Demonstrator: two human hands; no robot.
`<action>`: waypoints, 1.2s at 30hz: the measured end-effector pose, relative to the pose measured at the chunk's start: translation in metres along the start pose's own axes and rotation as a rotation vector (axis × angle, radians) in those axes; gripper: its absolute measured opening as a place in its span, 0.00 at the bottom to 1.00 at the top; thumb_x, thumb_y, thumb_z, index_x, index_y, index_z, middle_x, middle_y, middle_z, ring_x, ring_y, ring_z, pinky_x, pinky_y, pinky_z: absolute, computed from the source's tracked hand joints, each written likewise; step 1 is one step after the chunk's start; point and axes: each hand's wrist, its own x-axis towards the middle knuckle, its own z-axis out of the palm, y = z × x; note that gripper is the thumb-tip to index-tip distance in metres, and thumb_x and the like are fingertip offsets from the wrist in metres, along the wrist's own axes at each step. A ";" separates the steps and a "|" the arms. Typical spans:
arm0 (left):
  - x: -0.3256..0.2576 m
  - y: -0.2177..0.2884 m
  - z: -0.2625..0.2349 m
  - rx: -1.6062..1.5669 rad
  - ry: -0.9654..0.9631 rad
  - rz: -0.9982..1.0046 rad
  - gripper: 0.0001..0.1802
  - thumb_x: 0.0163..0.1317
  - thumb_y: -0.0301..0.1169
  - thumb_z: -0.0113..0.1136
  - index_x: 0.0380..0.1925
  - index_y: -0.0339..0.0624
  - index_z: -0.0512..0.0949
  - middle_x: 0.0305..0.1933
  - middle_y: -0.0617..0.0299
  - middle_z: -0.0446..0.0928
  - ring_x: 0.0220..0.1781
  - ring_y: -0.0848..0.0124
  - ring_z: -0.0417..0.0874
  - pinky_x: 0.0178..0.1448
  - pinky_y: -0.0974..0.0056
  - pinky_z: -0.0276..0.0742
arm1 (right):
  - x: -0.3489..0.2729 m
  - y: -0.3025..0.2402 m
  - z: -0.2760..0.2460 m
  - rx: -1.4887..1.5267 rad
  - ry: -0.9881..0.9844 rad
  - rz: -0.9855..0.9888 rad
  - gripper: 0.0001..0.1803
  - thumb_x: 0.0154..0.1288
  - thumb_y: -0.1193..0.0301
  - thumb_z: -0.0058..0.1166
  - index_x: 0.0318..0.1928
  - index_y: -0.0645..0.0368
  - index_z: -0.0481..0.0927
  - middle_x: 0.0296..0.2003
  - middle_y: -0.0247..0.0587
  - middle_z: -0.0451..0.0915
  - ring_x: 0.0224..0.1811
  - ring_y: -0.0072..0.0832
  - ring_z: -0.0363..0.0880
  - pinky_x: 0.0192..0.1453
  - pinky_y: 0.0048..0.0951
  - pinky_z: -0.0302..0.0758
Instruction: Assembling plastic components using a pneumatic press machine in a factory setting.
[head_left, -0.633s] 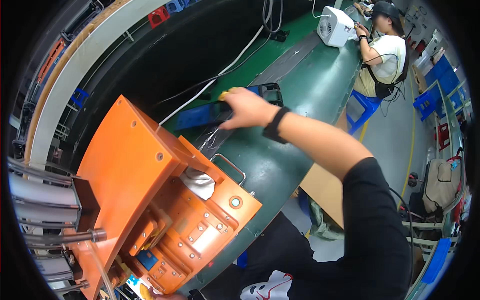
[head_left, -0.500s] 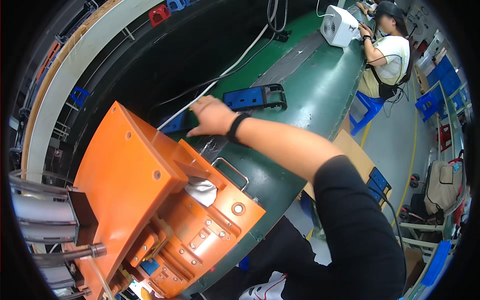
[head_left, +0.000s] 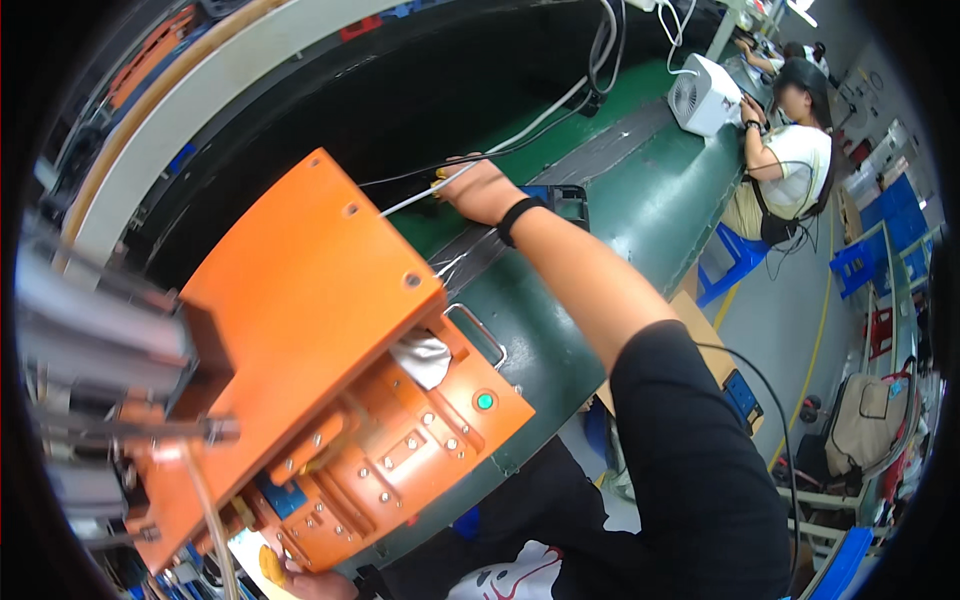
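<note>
Beyond your right grip (head_left: 478, 190) and to its right, a white box (head_left: 712, 97) with a round grille stands on the tabletop (head_left: 640, 195); farther right, you see a co-worker (head_left: 797, 160) on a blue stool (head_left: 733, 264) and, lower, a beige bag (head_left: 866, 418).

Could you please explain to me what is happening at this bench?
A person works at a green bench with an orange machine. The right hand is stretched out beyond the machine, beside a white cable and a blue-and-black device; whether it grips anything is unclear. The left hand is at the machine's near edge. Farther along, another person sits near a white box.
</note>
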 end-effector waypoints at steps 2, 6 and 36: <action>-0.001 -0.038 -0.037 0.342 0.056 0.043 0.39 0.75 0.58 0.34 0.62 0.31 0.70 0.64 0.51 0.71 0.66 0.61 0.72 0.70 0.56 0.66 | -0.015 0.000 -0.029 0.028 -0.007 -0.071 0.05 0.57 0.72 0.56 0.33 0.56 0.84 0.35 0.46 0.82 0.44 0.45 0.82 0.51 0.43 0.77; -0.006 -0.034 -0.037 0.167 0.086 -0.144 0.26 0.77 0.41 0.40 0.62 0.31 0.69 0.60 0.51 0.73 0.63 0.62 0.73 0.69 0.57 0.66 | -0.069 -0.042 -0.142 0.142 -0.062 -0.064 0.09 0.58 0.77 0.56 0.41 0.60 0.83 0.37 0.49 0.82 0.42 0.49 0.81 0.49 0.47 0.76; -0.022 -0.033 -0.231 0.812 -0.337 -0.014 0.20 0.60 0.25 0.62 0.53 0.31 0.78 0.58 0.39 0.76 0.65 0.38 0.71 0.69 0.46 0.67 | -0.061 -0.446 -0.182 0.553 -0.036 -0.594 0.20 0.56 0.70 0.61 0.50 0.62 0.78 0.41 0.48 0.80 0.49 0.45 0.77 0.57 0.44 0.74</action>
